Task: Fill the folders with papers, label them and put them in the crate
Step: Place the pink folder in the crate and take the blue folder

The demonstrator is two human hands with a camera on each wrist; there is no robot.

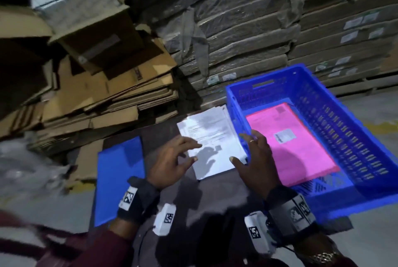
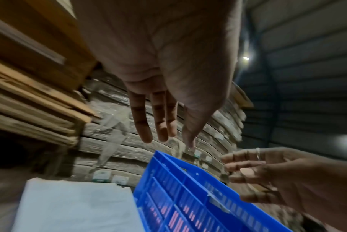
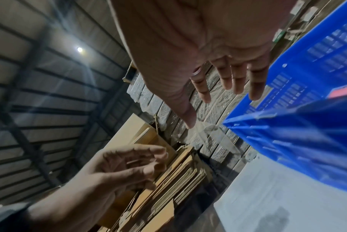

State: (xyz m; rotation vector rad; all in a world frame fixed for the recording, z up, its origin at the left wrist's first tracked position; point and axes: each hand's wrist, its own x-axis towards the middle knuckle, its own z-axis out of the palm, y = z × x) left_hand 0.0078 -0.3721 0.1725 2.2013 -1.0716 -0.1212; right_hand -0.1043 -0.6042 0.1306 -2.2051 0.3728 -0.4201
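A stack of white printed papers [image 1: 210, 139] lies on the dark table top, just left of the blue plastic crate [image 1: 336, 103]. A pink folder [image 1: 293, 148] with a white label lies flat in the crate. A blue folder [image 1: 118, 178] lies at the table's left. My left hand [image 1: 172, 159] hovers open over the papers' near left edge, holding nothing. My right hand [image 1: 256, 159] hovers open over the papers' near right corner, beside the crate's wall. The wrist views show both palms spread, with the left hand [image 2: 164, 122], the right hand [image 3: 218, 87] and the crate [image 2: 188, 196] in sight.
Flattened cardboard boxes [image 1: 103, 85] are piled behind the table at the left. Wrapped stacks of board [image 1: 247, 29] rise at the back. The crate overhangs the table's right side above a grey floor [image 1: 374, 245]. Crumpled plastic [image 1: 23, 169] lies at the far left.
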